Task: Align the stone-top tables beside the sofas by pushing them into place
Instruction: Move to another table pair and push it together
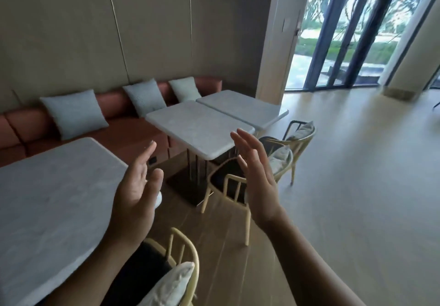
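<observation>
Left hand, right hand — spread, off table edges.

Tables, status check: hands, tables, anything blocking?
Left hand and right hand open, touching nothing. Middle table against far table; near table apart. Chair at middle table.

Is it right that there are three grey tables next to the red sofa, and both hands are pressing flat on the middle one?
Not quite. The head view shows three grey tables beside the red sofa, but the left hand and right hand are open in the air, touching nothing. The middle table lies beyond them, untouched.
</observation>
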